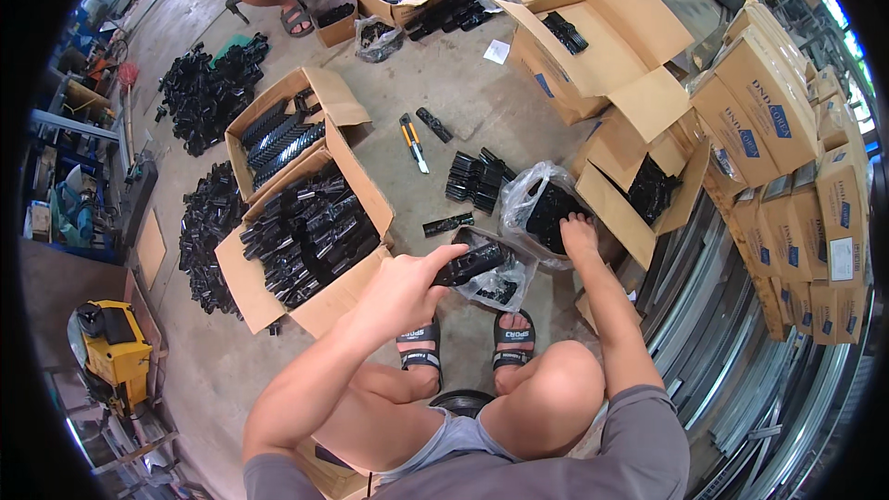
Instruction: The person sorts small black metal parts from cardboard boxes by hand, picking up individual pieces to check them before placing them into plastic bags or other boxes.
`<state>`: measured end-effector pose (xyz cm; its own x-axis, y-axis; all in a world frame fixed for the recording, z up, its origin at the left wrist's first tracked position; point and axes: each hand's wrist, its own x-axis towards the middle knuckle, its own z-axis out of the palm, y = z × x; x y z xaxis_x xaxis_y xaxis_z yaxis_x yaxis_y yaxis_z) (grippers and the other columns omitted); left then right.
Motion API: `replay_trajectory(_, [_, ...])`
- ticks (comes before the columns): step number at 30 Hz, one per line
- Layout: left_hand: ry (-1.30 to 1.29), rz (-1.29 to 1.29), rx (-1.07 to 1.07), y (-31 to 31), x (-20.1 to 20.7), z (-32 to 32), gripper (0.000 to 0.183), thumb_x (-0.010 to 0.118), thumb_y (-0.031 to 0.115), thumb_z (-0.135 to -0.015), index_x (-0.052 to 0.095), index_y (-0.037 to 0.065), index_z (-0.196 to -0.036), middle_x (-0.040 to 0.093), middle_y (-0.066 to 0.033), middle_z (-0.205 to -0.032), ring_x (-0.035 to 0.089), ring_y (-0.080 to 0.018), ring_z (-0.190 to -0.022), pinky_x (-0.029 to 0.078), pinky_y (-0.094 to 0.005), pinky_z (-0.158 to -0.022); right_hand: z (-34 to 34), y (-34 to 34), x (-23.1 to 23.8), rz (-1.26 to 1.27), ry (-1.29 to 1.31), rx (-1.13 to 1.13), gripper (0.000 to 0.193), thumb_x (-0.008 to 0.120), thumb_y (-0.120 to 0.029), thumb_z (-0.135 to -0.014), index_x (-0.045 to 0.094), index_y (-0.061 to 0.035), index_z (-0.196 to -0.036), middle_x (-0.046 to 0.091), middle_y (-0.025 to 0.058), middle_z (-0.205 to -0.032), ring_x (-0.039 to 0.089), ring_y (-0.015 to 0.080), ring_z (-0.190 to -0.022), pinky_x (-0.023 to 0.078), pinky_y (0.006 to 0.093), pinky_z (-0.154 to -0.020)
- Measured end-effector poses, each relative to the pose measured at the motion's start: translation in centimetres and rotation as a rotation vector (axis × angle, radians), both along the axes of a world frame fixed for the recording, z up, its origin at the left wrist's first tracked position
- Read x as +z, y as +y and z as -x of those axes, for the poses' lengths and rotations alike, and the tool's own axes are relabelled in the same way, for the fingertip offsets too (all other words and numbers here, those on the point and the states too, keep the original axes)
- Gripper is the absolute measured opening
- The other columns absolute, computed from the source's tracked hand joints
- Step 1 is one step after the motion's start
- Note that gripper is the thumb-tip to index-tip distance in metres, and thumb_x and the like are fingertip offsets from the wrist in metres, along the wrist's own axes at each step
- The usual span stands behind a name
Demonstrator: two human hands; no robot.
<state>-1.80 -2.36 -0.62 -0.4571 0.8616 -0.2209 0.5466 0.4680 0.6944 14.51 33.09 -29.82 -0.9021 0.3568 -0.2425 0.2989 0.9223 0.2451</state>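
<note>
My left hand (407, 289) is closed around a glossy black ribbed plastic piece (470, 264), held out above a small clear bag (509, 280) of black bits. My right hand (580, 233) reaches into a larger clear plastic bag (520, 213) filled with small black parts (550, 211). Its fingers curl down onto those parts, and whatever they pinch is hidden. Just beyond, a cluster of black ribbed pieces (477, 180) lies on the floor. One single black piece (448, 225) rests nearer my left hand.
An orange-handled cutter (414, 143) lies ahead beside another black piece (433, 125). Open cartons (356, 187) of black pieces stand left, near loose heaps (211, 93). At right are an open carton (616, 231), stacked boxes (755, 120) and metal profiles (713, 352). Two people work at the far side.
</note>
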Motion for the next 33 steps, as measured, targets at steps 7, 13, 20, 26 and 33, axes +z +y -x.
replay_trajectory(7, [0.127,-0.071,-0.074,0.1,-0.3,-0.7,0.065,0.072,0.004,-0.077,0.049,0.010,-0.137,0.068,-0.0215,-0.081,0.067,-0.0392,-0.076,0.052,-0.0467,-0.068,0.5,-4.2,7.2,0.528,0.558,-0.328,0.012,0.063,-0.011,-0.091,0.066,-0.0015,-0.098,0.069,0.0148,-0.098,0.068,0.0308,-0.094,0.055,0.0426,-0.081])
replay_trajectory(13, [0.208,0.006,-0.123,0.7,-0.2,-1.3,0.071,0.072,0.004,-0.077,0.042,0.010,-0.142,0.069,-0.0210,-0.082,0.067,-0.0401,-0.076,0.052,-0.0492,-0.065,2.2,-11.7,25.7,1.142,0.789,-0.117,0.018,0.071,-0.005,-0.088,0.067,0.0031,-0.103,0.074,0.0139,-0.093,0.073,0.0176,-0.085,0.056,0.0287,-0.074])
replay_trajectory(20, [0.297,-0.042,-0.138,0.8,1.0,-2.4,0.077,0.072,0.006,-0.077,0.038,0.011,-0.145,0.069,-0.0202,-0.083,0.066,-0.0424,-0.076,0.051,-0.0521,-0.065,1.9,-14.8,32.6,1.161,0.564,0.065,0.014,0.070,-0.003,-0.086,0.069,0.0020,-0.099,0.072,0.0123,-0.090,0.071,0.0169,-0.077,0.055,0.0291,-0.069])
replay_trajectory(26, [0.326,-0.021,-0.146,0.7,1.8,-3.2,0.081,0.073,0.007,-0.078,0.033,0.010,-0.148,0.069,-0.0199,-0.082,0.066,-0.0426,-0.075,0.050,-0.0523,-0.065,1.7,-16.2,32.0,0.791,0.755,0.344,0.011,0.071,-0.007,-0.083,0.070,-0.0028,-0.093,0.069,0.0117,-0.085,0.067,0.0297,-0.080,0.055,0.0372,-0.072])
replay_trajectory(33, [0.338,-0.021,-0.118,-0.1,2.8,-3.9,0.075,0.073,0.009,-0.079,0.035,0.009,-0.143,0.069,-0.0205,-0.080,0.067,-0.0430,-0.076,0.051,-0.0524,-0.065,1.4,-17.5,32.2,0.542,0.728,0.509,0.011,0.069,-0.007,-0.079,0.072,-0.0065,-0.089,0.068,0.0071,-0.087,0.064,0.0265,-0.084,0.052,0.0379,-0.077])
